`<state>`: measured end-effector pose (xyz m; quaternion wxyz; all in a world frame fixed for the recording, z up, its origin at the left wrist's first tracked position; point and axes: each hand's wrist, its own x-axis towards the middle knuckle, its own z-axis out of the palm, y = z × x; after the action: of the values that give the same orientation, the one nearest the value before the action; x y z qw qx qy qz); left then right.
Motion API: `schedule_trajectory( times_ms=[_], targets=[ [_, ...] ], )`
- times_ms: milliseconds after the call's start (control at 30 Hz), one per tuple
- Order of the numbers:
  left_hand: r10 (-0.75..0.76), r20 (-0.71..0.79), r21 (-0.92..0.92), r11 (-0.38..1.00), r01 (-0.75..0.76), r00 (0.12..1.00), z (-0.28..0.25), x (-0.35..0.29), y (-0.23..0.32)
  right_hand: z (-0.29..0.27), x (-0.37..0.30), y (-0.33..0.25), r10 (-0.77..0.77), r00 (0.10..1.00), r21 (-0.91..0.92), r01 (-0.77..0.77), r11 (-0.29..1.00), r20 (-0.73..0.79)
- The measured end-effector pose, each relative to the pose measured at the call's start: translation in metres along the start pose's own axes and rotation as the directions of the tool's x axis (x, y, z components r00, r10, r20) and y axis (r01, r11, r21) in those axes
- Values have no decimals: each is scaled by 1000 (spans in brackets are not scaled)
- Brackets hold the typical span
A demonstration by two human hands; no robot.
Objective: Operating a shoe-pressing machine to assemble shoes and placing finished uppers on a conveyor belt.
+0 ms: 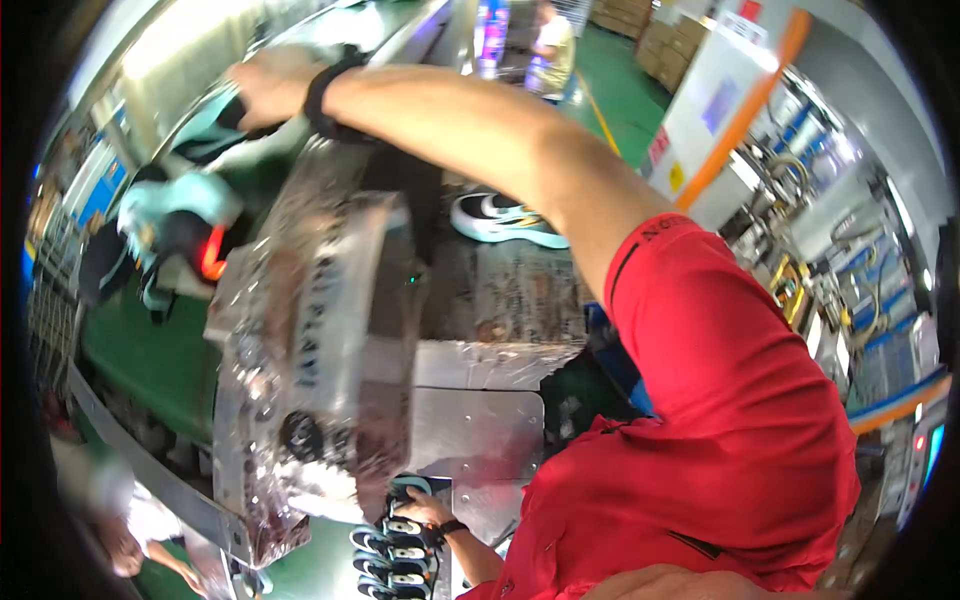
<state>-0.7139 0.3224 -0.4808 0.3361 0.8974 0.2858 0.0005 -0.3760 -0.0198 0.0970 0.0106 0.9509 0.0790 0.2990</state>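
Observation:
My right arm stretches across the view to the upper left, where my right hand [268, 88] closes on a pale blue and black sneaker [212, 128], slightly blurred, over the conveyor. More pale blue and black sneakers [178, 212] sit on the green belt [140, 350] just nearer. Low in the view, my left hand [425, 508] has its fingers around a dark sneaker [408, 486] at the top of a rack of several sneakers [395, 562]. One black, white and pale blue sneaker [508, 222] lies on a surface beneath my right arm.
A machine housing wrapped in clear plastic [310, 370] stands between my hands, beside a metal plate [480, 430]. A co-worker [140, 530] is at the lower left; another person [550, 52] stands far off. An orange-edged cabinet [715, 100] and equipment [830, 270] line the right.

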Motion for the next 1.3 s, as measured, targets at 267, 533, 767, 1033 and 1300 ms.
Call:
schedule_trajectory(
  times_ms=[267,533,767,1033,1300],
  targets=[
    [531,446,-528,806,-266,721,-98,-123,135,-138,-177,23,-49,805,145,166,975,-591],
    [739,512,-278,624,730,-437,-122,-288,331,-221,-499,60,-50,843,45,88,995,-536],
    [350,520,92,884,459,-779,-79,-426,327,-251,-726,44,325,875,7,-346,938,-357],
    [-103,211,365,931,-20,-972,-27,-566,307,-335,-886,39,540,730,-226,-660,717,-419],
    [-119,15,436,894,-100,-993,15,-657,271,-607,-1058,-95,267,296,-363,-897,-254,-917]
  ],
)
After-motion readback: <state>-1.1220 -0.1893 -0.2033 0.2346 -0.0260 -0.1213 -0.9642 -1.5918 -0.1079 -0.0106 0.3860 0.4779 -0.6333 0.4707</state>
